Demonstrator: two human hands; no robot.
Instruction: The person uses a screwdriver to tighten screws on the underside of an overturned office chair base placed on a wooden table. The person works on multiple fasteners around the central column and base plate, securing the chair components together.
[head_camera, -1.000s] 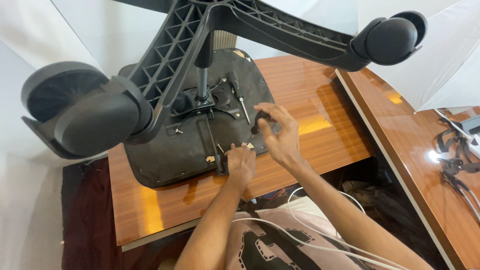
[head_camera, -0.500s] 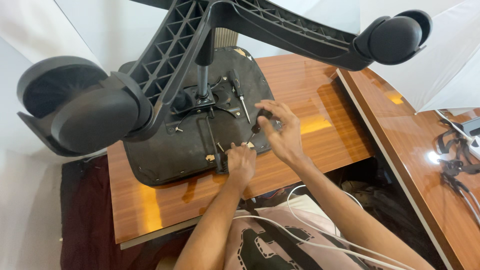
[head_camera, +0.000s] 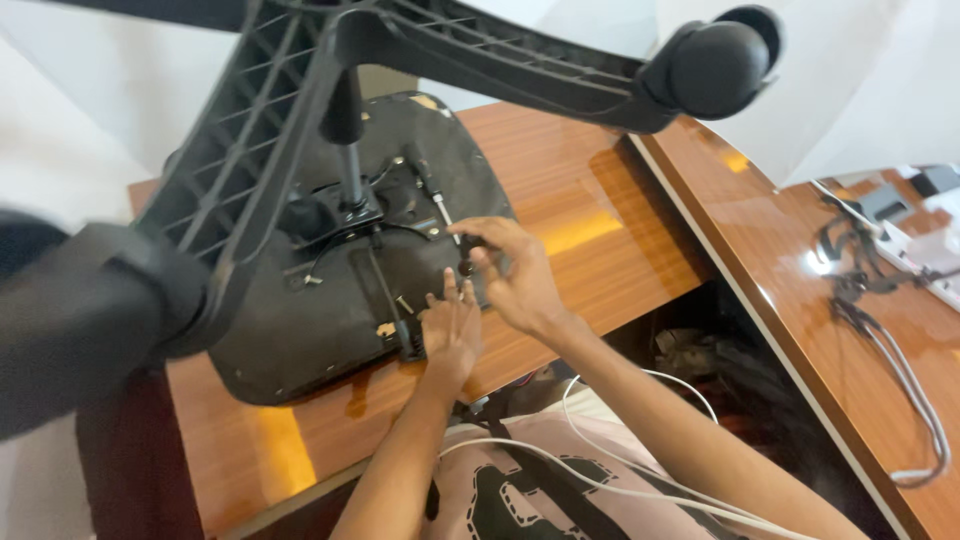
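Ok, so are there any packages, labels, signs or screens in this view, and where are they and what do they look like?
No package, sign or screen shows.
The nearest thing to a label: a small pale tan patch on the black underside of the upturned chair seat, just left of the left hand; too small to tell if it is a sticker.

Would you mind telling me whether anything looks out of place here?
Yes: an office chair lies upside down on the wooden table, its wheeled base in the air, while both hands work at its underside.
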